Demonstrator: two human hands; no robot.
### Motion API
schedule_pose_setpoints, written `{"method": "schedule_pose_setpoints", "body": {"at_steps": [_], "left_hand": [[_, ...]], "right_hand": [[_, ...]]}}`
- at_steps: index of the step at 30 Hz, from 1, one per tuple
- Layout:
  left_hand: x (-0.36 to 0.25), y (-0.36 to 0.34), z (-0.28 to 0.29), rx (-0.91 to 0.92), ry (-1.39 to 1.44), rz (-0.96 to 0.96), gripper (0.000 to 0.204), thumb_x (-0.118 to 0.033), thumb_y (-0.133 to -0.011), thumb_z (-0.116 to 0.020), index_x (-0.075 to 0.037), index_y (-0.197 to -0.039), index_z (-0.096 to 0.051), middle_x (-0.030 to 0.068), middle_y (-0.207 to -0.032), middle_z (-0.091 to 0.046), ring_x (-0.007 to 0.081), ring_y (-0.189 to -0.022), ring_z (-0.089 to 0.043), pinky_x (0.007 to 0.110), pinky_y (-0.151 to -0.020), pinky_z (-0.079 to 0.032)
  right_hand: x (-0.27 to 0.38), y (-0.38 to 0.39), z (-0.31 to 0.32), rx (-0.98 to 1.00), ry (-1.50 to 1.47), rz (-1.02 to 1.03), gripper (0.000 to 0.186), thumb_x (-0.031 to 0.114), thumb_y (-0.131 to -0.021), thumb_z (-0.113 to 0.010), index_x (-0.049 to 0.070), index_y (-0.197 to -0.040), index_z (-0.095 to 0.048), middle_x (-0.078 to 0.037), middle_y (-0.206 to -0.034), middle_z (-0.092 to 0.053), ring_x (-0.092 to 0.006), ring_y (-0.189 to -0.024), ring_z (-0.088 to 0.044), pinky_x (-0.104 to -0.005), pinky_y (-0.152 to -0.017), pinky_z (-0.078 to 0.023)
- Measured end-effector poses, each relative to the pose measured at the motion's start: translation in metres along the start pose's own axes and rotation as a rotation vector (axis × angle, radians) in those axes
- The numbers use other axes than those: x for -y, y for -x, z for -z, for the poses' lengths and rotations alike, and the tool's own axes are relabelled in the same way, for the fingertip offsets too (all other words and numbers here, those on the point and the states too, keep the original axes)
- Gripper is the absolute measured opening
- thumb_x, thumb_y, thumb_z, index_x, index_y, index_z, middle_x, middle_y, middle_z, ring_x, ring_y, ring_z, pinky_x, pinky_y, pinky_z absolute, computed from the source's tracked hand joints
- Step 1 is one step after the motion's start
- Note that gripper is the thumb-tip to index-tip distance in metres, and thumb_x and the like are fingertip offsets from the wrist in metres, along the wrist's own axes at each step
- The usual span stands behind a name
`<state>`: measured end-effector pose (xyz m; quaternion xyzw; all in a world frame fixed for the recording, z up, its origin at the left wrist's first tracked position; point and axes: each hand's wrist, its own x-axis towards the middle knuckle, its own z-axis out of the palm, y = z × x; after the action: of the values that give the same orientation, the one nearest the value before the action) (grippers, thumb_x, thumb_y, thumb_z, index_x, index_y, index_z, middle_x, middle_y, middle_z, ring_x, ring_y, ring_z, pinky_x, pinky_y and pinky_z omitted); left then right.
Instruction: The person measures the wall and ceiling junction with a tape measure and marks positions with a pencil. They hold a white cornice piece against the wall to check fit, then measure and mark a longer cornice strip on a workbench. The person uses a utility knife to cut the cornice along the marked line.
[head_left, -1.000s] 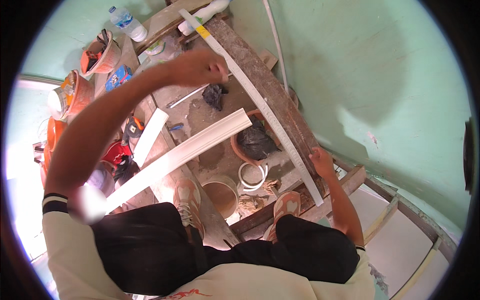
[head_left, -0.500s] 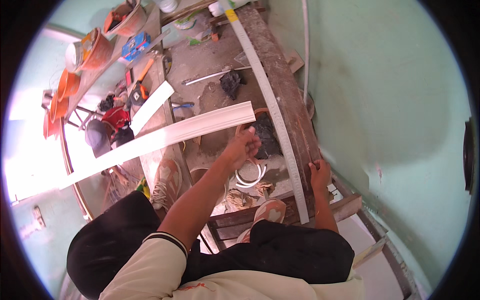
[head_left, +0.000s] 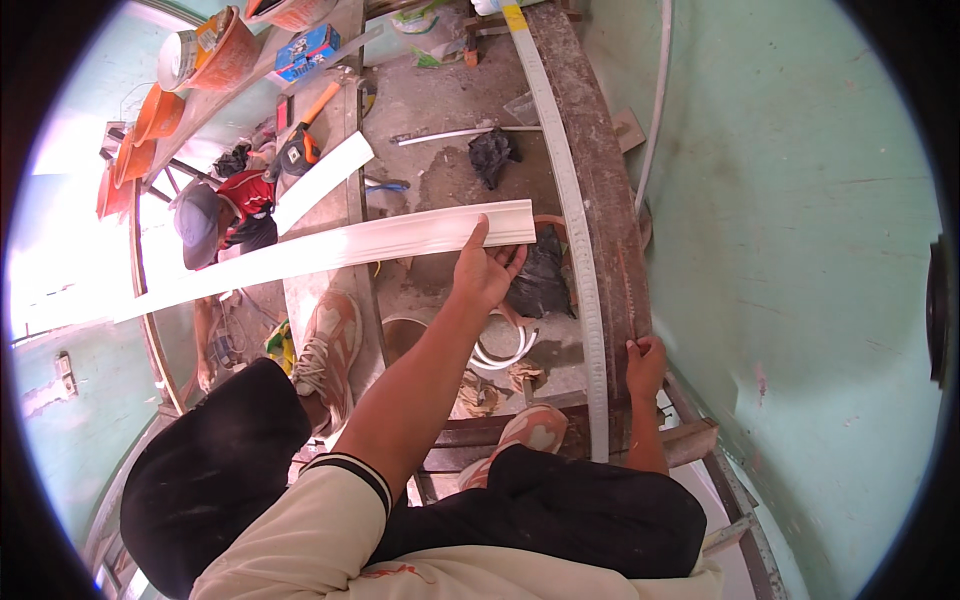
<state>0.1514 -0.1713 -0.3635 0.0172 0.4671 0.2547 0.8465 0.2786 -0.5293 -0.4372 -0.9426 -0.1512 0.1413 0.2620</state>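
Observation:
A long white moulding strip with a ridged profile spans from the bright left side to the middle. Near its right end my left hand grips it, thumb on the top face and fingers at the lower edge. My right hand is at the right edge of the brown wooden plank, its fingers curled together; what they hold, if anything, is hidden. Between the hands, a long white perforated strip with a yellow band near its far end lies along the plank.
Under the scaffold a person in a cap bends at the left. Orange buckets, a blue box and an orange-and-black tape measure are on the left planks. Below lie a black bag and coiled white tubing. Green wall stands right.
My left hand has gone from open fingers beside the moulding strip to a grip on its right end. My right hand's fingers have curled in. The view has shifted slightly.

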Motion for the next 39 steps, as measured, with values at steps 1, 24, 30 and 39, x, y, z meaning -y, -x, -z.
{"method": "schedule_pose_setpoints", "body": {"at_steps": [1, 24, 30, 39], "left_hand": [[0.0, 0.0, 0.0, 0.001, -0.001, -0.014, 0.043, -0.037, -0.105, -0.071, -0.012, -0.137, -0.056, 0.0068, -0.127, -0.062, 0.0255, -0.114, -0.061, 0.047, -0.104, -0.052], [0.006, 0.013, 0.009, -0.147, -0.157, -0.1, 0.046, -0.043, -0.098, -0.08, -0.019, -0.131, -0.058, 0.0026, -0.121, -0.064, 0.0197, -0.108, -0.062, 0.041, -0.089, -0.056], [0.008, 0.009, 0.014, -0.098, -0.173, -0.069, 0.048, -0.043, -0.1, -0.078, -0.015, -0.134, -0.057, 0.0048, -0.123, -0.063, 0.0206, -0.109, -0.063, 0.041, -0.089, -0.058], [0.004, 0.01, 0.019, -0.035, -0.13, -0.011, 0.049, -0.046, -0.099, -0.077, -0.017, -0.134, -0.057, 0.0025, -0.123, -0.062, 0.0205, -0.113, -0.061, 0.041, -0.092, -0.057]], "right_hand": [[0.003, 0.0, 0.0, -0.035, -0.009, -0.019, 0.022, 0.019, -0.093, -0.081, 0.002, -0.102, -0.071, -0.013, -0.092, -0.066, -0.0273, -0.081, -0.064, -0.042, -0.079, -0.053], [0.134, -0.024, 0.048, 0.192, -0.369, -0.207, 0.038, 0.02, -0.108, -0.059, 0.003, -0.142, -0.062, -0.018, -0.114, -0.074, -0.0315, -0.103, -0.072, -0.0407, -0.093, -0.054], [0.173, -0.018, 0.032, 0.332, -0.282, 0.242, 0.04, 0.023, -0.111, -0.058, 0.01, -0.148, -0.062, -0.002, -0.077, -0.062, -0.009, -0.064, -0.057, -0.0288, -0.058, -0.048], [0.209, -0.008, 0.017, 0.386, -0.298, 0.339, 0.034, 0.017, -0.109, -0.06, 0.005, -0.141, -0.063, -0.011, -0.08, -0.072, -0.0218, -0.065, -0.07, -0.0356, -0.058, -0.053]]}}
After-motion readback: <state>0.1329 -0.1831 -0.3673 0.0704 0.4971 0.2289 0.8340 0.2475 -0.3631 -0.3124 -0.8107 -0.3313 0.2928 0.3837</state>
